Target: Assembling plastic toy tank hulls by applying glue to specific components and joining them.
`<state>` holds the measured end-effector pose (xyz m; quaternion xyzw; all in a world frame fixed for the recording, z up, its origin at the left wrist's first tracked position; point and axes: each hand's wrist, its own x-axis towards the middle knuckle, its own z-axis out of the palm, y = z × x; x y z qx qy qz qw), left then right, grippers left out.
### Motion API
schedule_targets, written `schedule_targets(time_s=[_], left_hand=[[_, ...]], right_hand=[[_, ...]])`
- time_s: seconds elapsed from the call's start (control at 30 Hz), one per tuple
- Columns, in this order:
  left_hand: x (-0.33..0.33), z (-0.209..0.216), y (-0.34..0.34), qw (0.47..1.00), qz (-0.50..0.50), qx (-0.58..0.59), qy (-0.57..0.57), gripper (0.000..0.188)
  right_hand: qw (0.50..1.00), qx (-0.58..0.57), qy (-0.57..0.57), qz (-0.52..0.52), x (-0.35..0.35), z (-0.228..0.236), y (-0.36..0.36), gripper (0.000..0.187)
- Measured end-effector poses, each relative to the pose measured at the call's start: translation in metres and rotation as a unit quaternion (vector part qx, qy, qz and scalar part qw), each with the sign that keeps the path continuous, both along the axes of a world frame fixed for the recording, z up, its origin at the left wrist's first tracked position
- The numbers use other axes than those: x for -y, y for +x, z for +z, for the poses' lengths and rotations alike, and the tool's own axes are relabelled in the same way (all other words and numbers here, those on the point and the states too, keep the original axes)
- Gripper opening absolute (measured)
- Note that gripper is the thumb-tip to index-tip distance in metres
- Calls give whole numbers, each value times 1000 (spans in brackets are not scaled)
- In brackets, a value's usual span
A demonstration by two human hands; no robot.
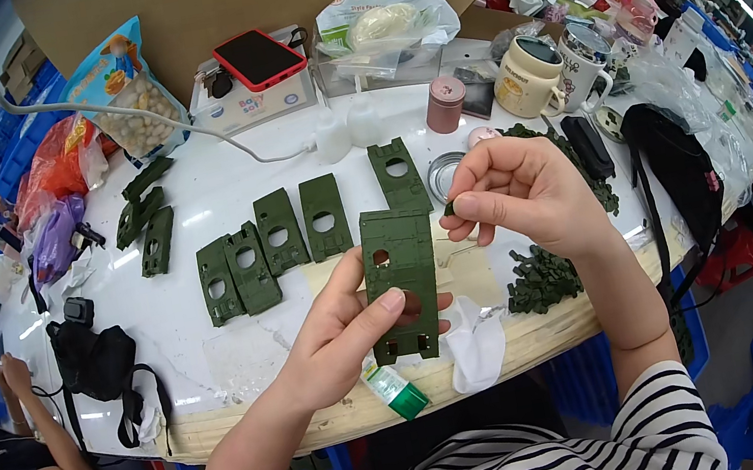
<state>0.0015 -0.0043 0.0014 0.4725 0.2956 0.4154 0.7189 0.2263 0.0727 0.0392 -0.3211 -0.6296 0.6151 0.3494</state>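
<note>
My left hand point(333, 344) grips a dark green plastic model panel point(398, 256), thumb on its face and fingers behind. The panel stands upright with a few holes through it. Just right of its upper edge, my right hand point(529, 194) pinches a tiny dark green part point(450, 208), mostly hidden by the fingertips. Behind the held panel lies a similar panel point(398, 174). Several more form a row to the left, among them one panel point(323, 206). A heap of small green parts point(543, 279) sits below my right hand, near the table edge.
Beside the front edge are a green-capped bottle point(394, 389) and a white cloth point(476, 343). A round tin point(446, 173), a pink jar point(445, 105) and a cream mug point(528, 75) stand farther back. A black bag point(679, 164) lies right; a cable point(179, 127) crosses the back.
</note>
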Motion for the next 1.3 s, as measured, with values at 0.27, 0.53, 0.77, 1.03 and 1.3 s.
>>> schedule_targets(time_s=[0.27, 0.53, 0.77, 1.03, 1.3], left_hand=[[4, 2, 0, 998, -54, -11, -14, 49], [8, -3, 4, 998, -53, 18, -17, 42], [8, -3, 4, 999, -47, 15, -12, 42], [6, -6, 0, 998, -61, -16, 12, 50], [6, -5, 0, 998, -57, -15, 14, 50]], right_hand=[[986, -24, 162, 26, 8, -9, -6, 11], [966, 35, 255, -8, 17, -11, -13, 11], [982, -7, 187, 7, 16, -11, -15, 9], [995, -55, 84, 12, 13, -10, -12, 12], [976, -79, 190, -74, 14, -3, -6, 9]])
